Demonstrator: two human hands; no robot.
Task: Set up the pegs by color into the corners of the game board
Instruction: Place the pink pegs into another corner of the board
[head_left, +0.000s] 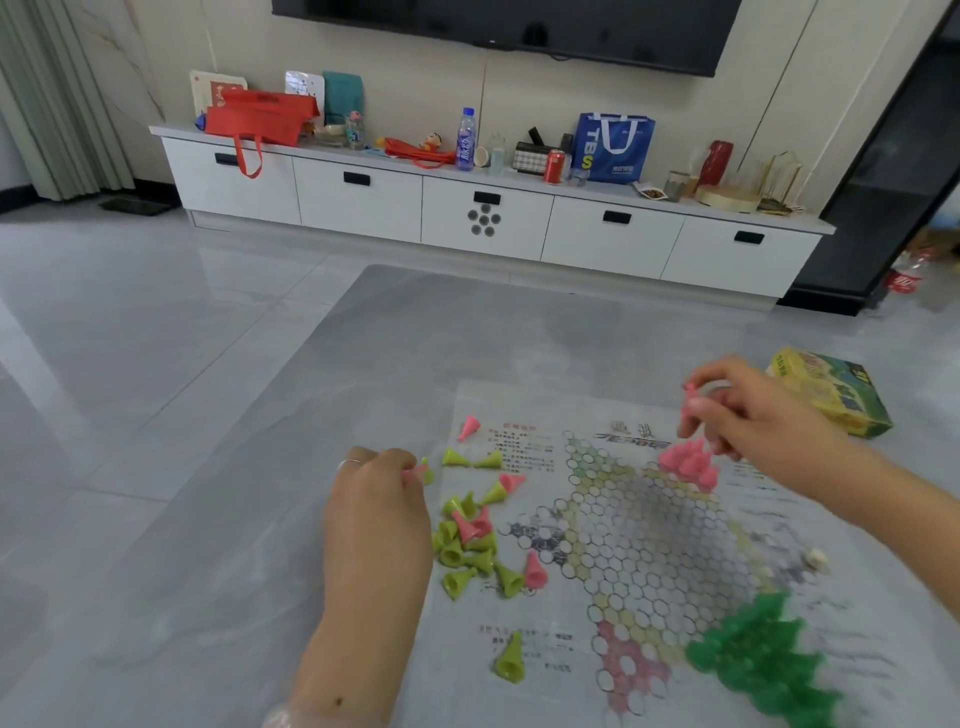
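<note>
Pegs (470, 540) scattered on paper game board (649, 545), grey table (363, 364), both hands' fingers (698, 415) pinching pink pegs

bright, even daylight | soft glare on floor (156, 322) (glossy tiles) | wide-angle edge bending | slight motion blur

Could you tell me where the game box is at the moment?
The game box lies on the floor at the right, just beyond the board sheet, behind the right hand.
</note>
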